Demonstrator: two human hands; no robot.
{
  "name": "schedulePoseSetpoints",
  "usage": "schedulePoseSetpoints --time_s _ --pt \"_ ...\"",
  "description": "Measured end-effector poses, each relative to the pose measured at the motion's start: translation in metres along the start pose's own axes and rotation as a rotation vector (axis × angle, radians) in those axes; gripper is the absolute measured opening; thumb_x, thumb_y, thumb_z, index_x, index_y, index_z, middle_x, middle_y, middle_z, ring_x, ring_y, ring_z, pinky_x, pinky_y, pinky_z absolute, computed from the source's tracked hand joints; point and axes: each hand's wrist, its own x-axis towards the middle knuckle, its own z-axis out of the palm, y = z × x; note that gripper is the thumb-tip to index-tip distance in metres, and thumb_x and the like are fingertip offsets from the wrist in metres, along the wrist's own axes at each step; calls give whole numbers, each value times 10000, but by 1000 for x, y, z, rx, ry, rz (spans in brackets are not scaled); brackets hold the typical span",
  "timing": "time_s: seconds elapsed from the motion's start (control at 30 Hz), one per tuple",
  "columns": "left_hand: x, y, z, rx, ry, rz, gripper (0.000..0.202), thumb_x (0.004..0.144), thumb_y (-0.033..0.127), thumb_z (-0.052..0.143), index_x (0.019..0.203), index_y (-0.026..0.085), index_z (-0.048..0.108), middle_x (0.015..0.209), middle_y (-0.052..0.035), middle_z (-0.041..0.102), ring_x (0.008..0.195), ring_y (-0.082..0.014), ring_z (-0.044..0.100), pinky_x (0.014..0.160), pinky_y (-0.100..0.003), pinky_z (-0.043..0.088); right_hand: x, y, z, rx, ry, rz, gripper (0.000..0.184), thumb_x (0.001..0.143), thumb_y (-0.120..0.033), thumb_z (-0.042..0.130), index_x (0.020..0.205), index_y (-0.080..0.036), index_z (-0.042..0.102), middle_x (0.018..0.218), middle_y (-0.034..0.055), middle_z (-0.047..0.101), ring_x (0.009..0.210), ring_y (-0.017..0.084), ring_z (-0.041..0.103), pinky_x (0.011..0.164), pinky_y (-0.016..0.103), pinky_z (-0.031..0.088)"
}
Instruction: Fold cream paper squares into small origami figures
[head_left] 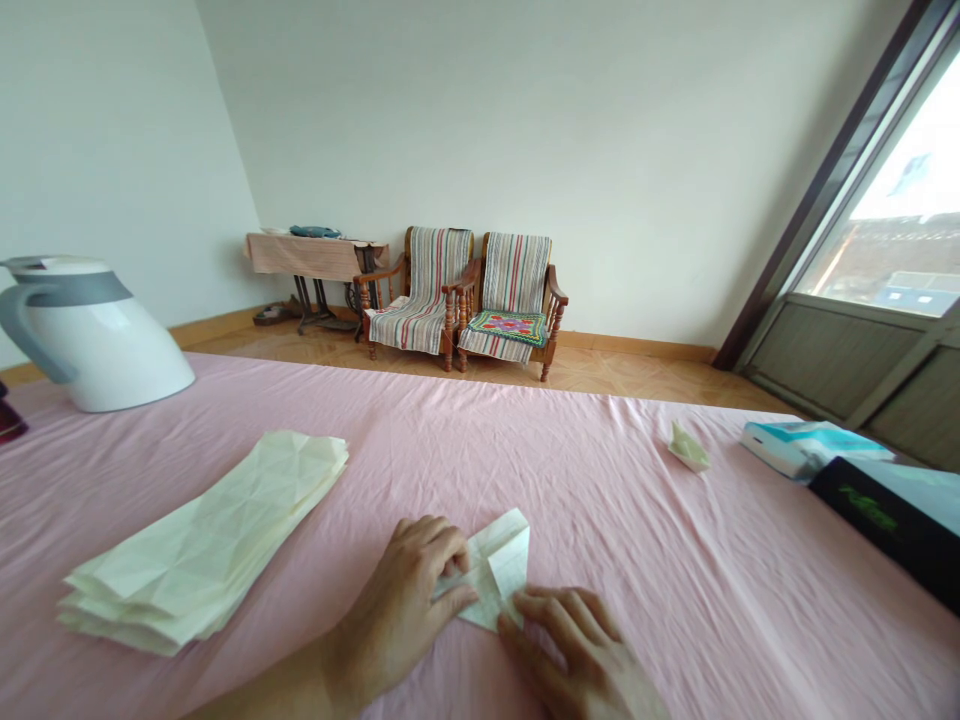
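Pinching the folded paper [507, 566], right of the paper stack [202, 540], in the left hand [409, 600]; touching it with the right hand [576, 640], unclear whether gripping. Ideally keeping edges aligned, pressing creases evenly.

Left hand [409, 605] and right hand [577, 645] touch folded paper [504, 565] at six o'clock; paper stack [206, 540] at eight, jug [124, 345] at nine.
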Motion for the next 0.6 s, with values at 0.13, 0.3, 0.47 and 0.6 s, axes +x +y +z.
schedulePoseSetpoints --time_s 0.13,0.3,0.47,0.6 --pt "-3 6 -1 57 -18 140 222 788 18 681 884 186 573 910 1 579 899 -195 516 791 -297 380 0 -1 0 4 11 9 348 958 -203 477 1303 -222 525 1087 52 673 993 213 632 813 342 535" --pt "-5 7 1 143 -74 419 160 955 110 510 1046 214 590 905 -18 569 863 -189 511 768 -297 393 1 -1 -3 15 -12 19 375 945 -193 496 1318 -223 511 1105 55 667 999 215 628 823 336 531" --pt "-3 7 1 222 -77 422 107 957 164 532 928 196 630 828 -14 554 813 -181 508 730 -294 377 2 0 -3 15 -16 26 316 935 -239 522 1249 -220 561 1121 52 663 1010 203 626 834 306 531" --pt "-3 8 0 212 -104 391 145 972 163 500 926 196 634 833 -18 556 824 -181 510 730 -292 370 2 -1 -4 13 -15 27 287 942 -239 510 1219 -219 581 1108 49 671 1008 195 630 836 294 532"
